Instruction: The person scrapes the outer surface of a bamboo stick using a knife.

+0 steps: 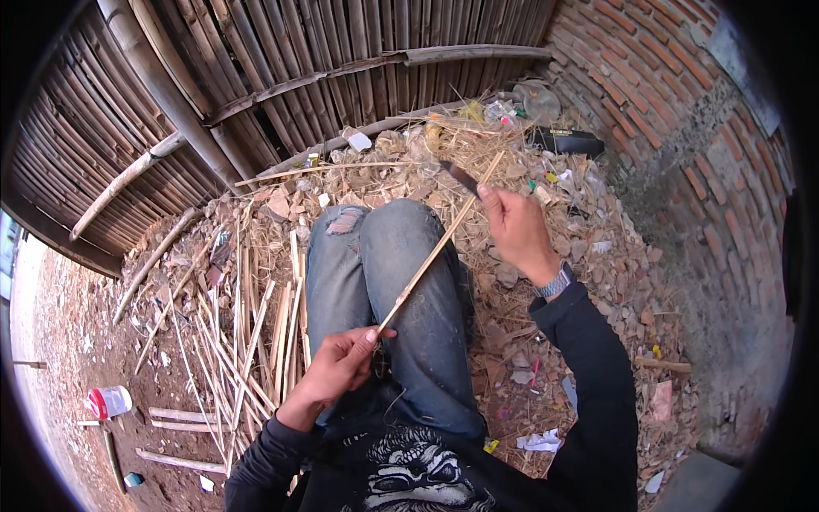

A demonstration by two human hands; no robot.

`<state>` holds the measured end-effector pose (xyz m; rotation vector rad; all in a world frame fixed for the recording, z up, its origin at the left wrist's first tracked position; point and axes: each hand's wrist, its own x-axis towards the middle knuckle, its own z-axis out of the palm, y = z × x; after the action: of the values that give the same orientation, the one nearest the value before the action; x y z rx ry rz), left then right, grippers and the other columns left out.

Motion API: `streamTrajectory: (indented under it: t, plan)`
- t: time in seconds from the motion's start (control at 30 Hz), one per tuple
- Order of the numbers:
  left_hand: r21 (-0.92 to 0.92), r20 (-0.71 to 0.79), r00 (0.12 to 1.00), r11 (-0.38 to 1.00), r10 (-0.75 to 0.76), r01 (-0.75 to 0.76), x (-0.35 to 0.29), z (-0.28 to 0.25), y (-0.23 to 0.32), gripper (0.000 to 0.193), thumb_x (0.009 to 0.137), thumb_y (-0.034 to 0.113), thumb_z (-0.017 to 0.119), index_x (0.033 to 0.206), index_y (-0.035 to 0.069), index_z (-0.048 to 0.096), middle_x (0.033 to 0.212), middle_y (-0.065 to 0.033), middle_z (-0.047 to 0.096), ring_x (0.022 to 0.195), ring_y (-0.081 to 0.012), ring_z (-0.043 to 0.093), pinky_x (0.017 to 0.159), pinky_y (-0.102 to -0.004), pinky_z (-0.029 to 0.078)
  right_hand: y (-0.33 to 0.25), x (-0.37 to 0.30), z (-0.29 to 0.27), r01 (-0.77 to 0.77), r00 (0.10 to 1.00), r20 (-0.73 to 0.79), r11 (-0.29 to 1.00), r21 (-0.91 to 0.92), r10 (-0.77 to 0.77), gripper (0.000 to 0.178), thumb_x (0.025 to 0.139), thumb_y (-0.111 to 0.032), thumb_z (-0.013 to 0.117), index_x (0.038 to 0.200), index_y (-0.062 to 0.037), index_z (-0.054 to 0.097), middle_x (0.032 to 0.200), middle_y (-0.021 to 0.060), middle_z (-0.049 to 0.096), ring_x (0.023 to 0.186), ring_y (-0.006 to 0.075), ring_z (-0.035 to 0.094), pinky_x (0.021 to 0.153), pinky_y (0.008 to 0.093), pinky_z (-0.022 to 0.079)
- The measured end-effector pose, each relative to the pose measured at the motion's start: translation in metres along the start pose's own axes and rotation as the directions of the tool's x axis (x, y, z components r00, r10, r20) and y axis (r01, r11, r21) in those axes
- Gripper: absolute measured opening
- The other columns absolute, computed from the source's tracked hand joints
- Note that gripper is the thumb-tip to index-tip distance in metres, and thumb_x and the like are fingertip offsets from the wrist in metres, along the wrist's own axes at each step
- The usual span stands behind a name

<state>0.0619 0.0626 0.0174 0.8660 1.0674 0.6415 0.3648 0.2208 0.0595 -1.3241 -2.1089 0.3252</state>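
A thin, pale bamboo strip [428, 266] slants over my jeans-clad right knee, its far end up and to the right. My left hand [343, 365] is closed around its lower end, low between my thighs. Farther out to the right, my right hand [519, 232] grips a knife [461, 178], the handle hidden in the fist. Its dark blade points up and left, close to the strip's upper part; whether blade and strip touch, I cannot tell.
Many split bamboo strips [283, 341] lie in a pile left of my legs. Rubble and dry shavings [452, 136] cover the ground ahead. A bamboo wall [341, 94] stands in front, a brick wall [717, 196] at right. A white tub with red [109, 402] lies far left.
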Motion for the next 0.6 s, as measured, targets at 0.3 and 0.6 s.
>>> streamTrajectory:
  t: [0.3, 0.6]
  plan:
    - [0.145, -0.081, 0.979, 0.974, 0.188, -0.175, 0.002, 0.010, -0.007, 0.030, 0.110, 0.023, 0.056, 0.123, 0.000, 0.070, 0.062, 0.0081, 0.045, 0.052, -0.0005, 0.036, 0.047, -0.0235, 0.027, 0.000, -0.009, 0.009, -0.108, 0.989, -0.102, 0.994, 0.001, 0.108, 0.049, 0.109, -0.036, 0.052, 0.074, -0.0029, 0.060, 0.055, 0.0199, 0.055, 0.052, 0.0428, 0.058, 0.051, 0.0503, 0.043]
    - [0.446, -0.244, 0.879, 0.852, 0.410, -0.273, 0.006, 0.021, -0.027, 0.026, 0.104, 0.020, 0.065, 0.113, -0.003, 0.072, 0.065, 0.0023, 0.058, 0.060, -0.0055, 0.048, 0.054, -0.0276, 0.041, 0.020, 0.008, -0.004, -0.247, 0.950, -0.195, 0.969, 0.008, 0.244, 0.051, 0.108, -0.037, 0.052, 0.074, -0.0008, 0.061, 0.055, 0.0212, 0.054, 0.051, 0.0429, 0.056, 0.051, 0.0508, 0.040]
